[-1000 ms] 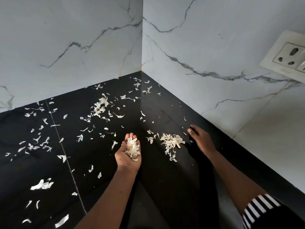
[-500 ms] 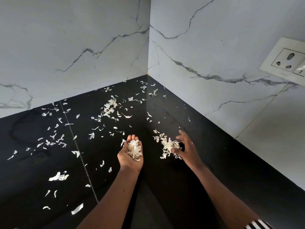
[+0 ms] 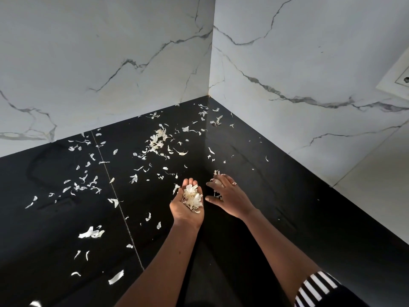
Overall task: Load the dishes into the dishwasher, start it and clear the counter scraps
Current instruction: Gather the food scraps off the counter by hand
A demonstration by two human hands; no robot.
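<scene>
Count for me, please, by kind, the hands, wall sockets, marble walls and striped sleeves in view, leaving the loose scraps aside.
Hands: 2, the left hand cupping scraps, the right hand gripping more
Wall sockets: 1
Marble walls: 2
Striped sleeves: 1
Total: 6

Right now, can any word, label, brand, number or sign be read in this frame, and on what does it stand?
None can be read. The socket plate at the right edge shows no lettering, and the walls, counter, scraps and striped sleeve bear none.
</scene>
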